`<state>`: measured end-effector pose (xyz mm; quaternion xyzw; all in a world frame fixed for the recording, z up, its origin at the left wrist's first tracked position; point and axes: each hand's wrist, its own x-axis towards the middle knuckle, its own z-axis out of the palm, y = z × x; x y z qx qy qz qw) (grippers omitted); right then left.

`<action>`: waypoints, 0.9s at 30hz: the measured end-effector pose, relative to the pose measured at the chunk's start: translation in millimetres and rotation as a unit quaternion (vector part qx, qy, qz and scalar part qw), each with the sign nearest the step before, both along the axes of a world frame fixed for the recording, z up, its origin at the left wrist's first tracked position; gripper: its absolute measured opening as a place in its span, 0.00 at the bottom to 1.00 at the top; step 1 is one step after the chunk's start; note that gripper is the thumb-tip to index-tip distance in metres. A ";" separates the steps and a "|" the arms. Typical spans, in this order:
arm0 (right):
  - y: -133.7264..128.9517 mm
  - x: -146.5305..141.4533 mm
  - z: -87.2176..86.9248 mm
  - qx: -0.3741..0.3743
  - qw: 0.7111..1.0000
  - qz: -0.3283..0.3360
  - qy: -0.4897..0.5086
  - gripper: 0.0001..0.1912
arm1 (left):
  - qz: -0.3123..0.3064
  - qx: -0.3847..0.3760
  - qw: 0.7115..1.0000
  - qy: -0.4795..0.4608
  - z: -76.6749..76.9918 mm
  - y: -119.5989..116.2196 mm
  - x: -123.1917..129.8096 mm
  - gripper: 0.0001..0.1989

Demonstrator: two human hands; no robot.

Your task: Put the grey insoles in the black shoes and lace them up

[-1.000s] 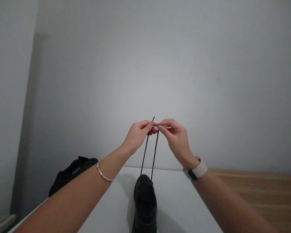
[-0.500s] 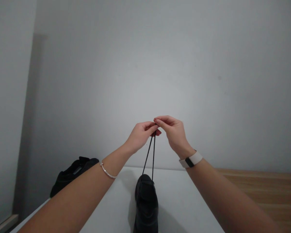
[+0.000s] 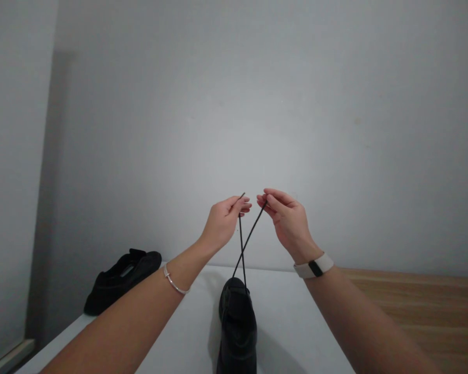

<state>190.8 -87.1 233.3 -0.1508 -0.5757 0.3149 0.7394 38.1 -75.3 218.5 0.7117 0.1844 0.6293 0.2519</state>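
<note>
A black shoe (image 3: 237, 332) stands on the white table at the bottom centre, with two thin black laces rising from its front. My left hand (image 3: 226, 215) pinches one lace (image 3: 241, 234), whose tip sticks up above the thumb. The other lace (image 3: 253, 227) runs up to the right, pinched between thumb and fingers of my right hand (image 3: 286, 213). Between shoe and hands the laces cross in an X. A small gap separates the two hands.
Another black shoe (image 3: 122, 278) lies at the left on the white table (image 3: 292, 317), partly behind my left forearm. A grey wall (image 3: 234, 104) rises behind the table. Wood-grained surface (image 3: 432, 306) lies at the right.
My hands, together before, have moved apart, the right one to the right and slightly down. The laces, uncrossed before, now cross, each held in a separate hand.
</note>
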 end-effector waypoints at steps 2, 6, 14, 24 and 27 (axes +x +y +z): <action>4.3 20.3 -8.4 -0.034 0.999 0.006 0.036 0.12 | -0.045 -0.081 0.994 -0.063 -8.0 9.7 -15.4 0.16; 15.2 84.4 -40.3 -0.061 0.993 -0.085 0.049 0.12 | 0.003 -0.114 0.987 -0.110 -37.0 35.1 -69.3 0.17; 26.9 193.2 -153.9 -0.192 0.944 -0.254 0.089 0.18 | 0.185 -0.183 0.965 -0.021 -127.4 58.3 -163.1 0.26; 25.6 113.8 -190.8 -0.201 0.931 -0.162 -0.260 0.16 | 0.268 -0.104 0.898 0.335 -155.9 47.1 -116.1 0.12; 20.8 77.5 -196.6 -0.163 0.894 -0.158 -0.387 0.11 | 0.240 -0.071 0.880 0.404 -164.6 41.5 -89.5 0.12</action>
